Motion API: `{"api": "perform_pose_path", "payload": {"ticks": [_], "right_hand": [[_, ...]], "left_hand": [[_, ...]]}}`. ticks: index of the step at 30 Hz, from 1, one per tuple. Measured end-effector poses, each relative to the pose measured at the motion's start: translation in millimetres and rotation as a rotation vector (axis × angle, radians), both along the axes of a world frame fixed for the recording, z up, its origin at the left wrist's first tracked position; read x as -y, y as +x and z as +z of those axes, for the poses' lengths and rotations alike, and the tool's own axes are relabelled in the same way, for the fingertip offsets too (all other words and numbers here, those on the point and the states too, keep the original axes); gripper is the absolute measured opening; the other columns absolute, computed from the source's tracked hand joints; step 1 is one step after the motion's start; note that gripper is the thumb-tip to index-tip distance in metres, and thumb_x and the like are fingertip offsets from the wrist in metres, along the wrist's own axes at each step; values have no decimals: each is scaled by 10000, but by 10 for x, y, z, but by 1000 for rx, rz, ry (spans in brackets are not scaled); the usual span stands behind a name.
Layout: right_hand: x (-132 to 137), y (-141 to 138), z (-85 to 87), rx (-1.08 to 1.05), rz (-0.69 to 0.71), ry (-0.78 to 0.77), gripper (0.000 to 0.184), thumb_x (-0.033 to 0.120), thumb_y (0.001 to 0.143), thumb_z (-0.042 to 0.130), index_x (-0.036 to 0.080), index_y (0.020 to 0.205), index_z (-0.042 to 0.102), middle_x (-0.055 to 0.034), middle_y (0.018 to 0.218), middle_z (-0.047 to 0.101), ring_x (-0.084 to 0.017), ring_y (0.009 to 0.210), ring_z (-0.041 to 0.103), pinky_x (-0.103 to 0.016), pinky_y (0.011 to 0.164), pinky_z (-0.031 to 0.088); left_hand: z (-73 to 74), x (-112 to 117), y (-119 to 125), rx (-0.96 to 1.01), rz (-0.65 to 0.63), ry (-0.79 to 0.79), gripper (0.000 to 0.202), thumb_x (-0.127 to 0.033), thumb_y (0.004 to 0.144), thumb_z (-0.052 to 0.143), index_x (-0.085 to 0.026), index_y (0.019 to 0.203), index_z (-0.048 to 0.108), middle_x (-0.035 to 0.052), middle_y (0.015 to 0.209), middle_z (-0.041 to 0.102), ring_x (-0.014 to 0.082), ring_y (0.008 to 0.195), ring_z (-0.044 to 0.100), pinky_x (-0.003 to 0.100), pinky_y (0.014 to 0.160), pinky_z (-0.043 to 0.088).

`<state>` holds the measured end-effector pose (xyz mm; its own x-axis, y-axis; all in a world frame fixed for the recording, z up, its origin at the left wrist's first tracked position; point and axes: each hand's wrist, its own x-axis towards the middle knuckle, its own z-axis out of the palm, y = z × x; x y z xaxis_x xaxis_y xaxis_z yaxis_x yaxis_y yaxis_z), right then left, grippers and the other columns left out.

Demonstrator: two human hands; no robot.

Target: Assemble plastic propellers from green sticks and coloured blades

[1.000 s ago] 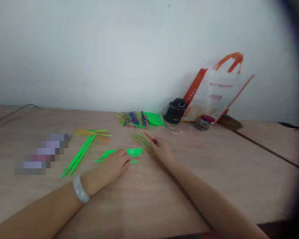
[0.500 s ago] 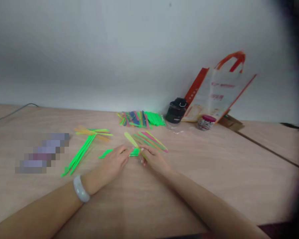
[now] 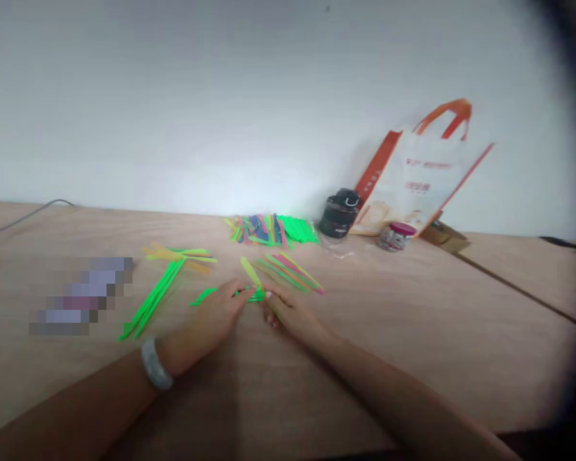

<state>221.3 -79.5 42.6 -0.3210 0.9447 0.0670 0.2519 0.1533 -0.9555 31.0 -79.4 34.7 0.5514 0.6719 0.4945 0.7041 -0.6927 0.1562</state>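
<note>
Left hand: the left hand (image 3: 206, 324), a pale bangle (image 3: 156, 364) on its wrist, lies palm down with fingers extended to the right, tips at or against the green strips. Whether it grips them cannot be told.

Right hand: the right hand (image 3: 294, 314) has its fingers curled inward, tips at the crossing of the sticks. Whether it is gripping cannot be told.

Item between the hands: a yellow-green stick (image 3: 250, 271) lies on a diagonal, its far tip pointing up and left toward the wall, its near end passing to the right hand.

Crossing item: green strips (image 3: 211, 294) run roughly left to right, across that stick, between the hands.

Beside the hands: a fan of pink, green and yellow sticks (image 3: 290, 272) lies just right of the yellow-green stick; a neon green bundle (image 3: 152, 299) slants to the left.

Further off: a mixed stick pile (image 3: 269, 230) lies near the black flask (image 3: 339, 213) and a tote bag (image 3: 417, 176), which leans against the wall.

Surface: a wooden worktop (image 3: 413, 320) carries everything.
</note>
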Motion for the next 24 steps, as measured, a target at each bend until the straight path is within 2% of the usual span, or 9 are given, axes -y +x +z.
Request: {"api": "perform_pose_path", "payload": {"ticks": [3, 9, 14, 19, 24], "right_hand": [[14, -3, -40, 44, -4, 37, 313, 323, 874, 412, 205, 1081, 615, 32, 594, 496, -86, 467, 475, -188, 420, 381], [32, 3, -87, 103, -4, 103, 288, 320, 886, 425, 224, 1052, 641, 34, 561, 479, -93, 454, 471, -199, 418, 384], [53, 10, -78, 154, -4, 190, 302, 289, 897, 408, 225, 1095, 628, 15, 624, 529, -103, 484, 489, -226, 472, 426], [54, 26, -67, 222, -5, 305, 292, 257, 898, 404, 233, 1075, 634, -13, 725, 576, -120, 580, 526, -235, 541, 448], [58, 24, -75, 238, 0, 357, 280, 266, 901, 412, 229, 1060, 640, -15, 708, 575, -130, 609, 525, -243, 575, 451]], "left_hand": [[5, 14, 1, -60, 24, 32, 311, -130, 914, 387, -191, 1178, 539, 61, 996, 563, 168, 885, 543, 303, 772, 492], [-11, 47, -14, -145, 59, 41, 349, -94, 893, 382, -192, 1202, 512, 75, 1017, 550, 185, 903, 537, 315, 760, 484], [-41, 53, -26, -187, 83, 61, 369, -91, 888, 375, -205, 1216, 501, 60, 954, 539, 173, 848, 529, 291, 722, 478], [2, 84, -10, -198, 110, 63, 386, -62, 875, 381, -200, 1213, 506, 58, 952, 544, 179, 863, 532, 288, 727, 473], [13, 83, -16, -219, 77, 43, 377, -54, 868, 391, -193, 1195, 519, 65, 961, 546, 184, 845, 535, 301, 724, 469]]}}
